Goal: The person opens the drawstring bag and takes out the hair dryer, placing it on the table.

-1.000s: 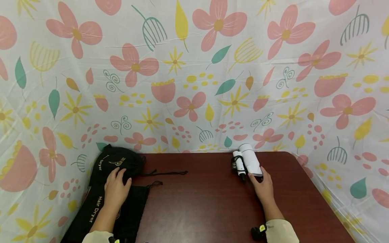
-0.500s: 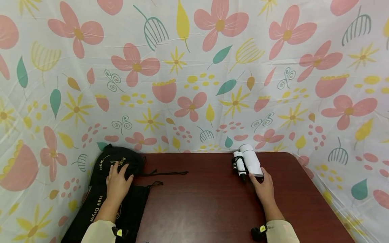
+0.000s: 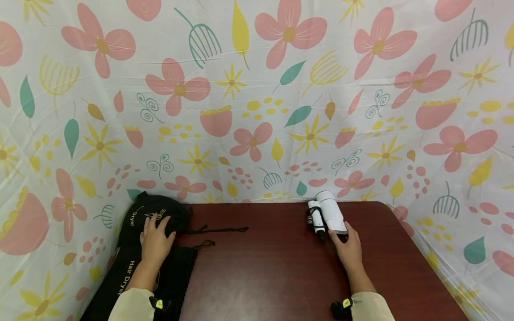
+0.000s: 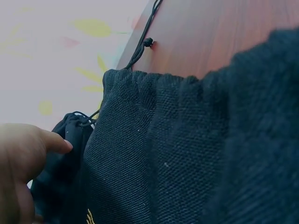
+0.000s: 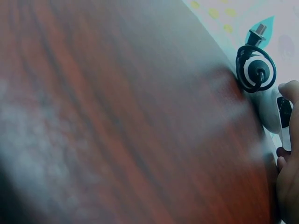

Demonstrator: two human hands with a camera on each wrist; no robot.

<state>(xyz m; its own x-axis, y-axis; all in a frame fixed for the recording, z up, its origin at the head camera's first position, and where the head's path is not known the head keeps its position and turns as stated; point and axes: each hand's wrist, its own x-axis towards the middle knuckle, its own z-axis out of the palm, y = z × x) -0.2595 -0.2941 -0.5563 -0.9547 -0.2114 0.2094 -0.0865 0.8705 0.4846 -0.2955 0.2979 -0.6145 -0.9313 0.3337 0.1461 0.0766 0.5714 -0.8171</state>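
Observation:
My left hand (image 3: 155,244) lies with spread, relaxed fingers on the upper black drawstring bag (image 3: 176,207), which bears gold "Dryer" lettering. Below it, a second black bag (image 3: 178,272) printed "Hair Dryer" lies flat under my forearm. In the left wrist view, the gathered mouth of a bag (image 4: 154,135) fills the middle, and my thumb (image 4: 58,143) shows at the left. On the far right, my right hand (image 3: 348,250) grips the near end of a white folded hair dryer (image 3: 330,210). A black cord is wound round its handle (image 3: 316,215); the plug (image 5: 258,35) shows in the right wrist view.
Both things lie on a dark red-brown wooden table (image 3: 257,267). Black drawstrings (image 3: 225,229) trail right from the bags. A floral cloth (image 3: 257,98) hangs behind the table and along its sides, close to the hair dryer's far end.
My left hand has shifted slightly up and to the right on the bag since a second ago, then stayed. The right hand and the hair dryer have not visibly moved.

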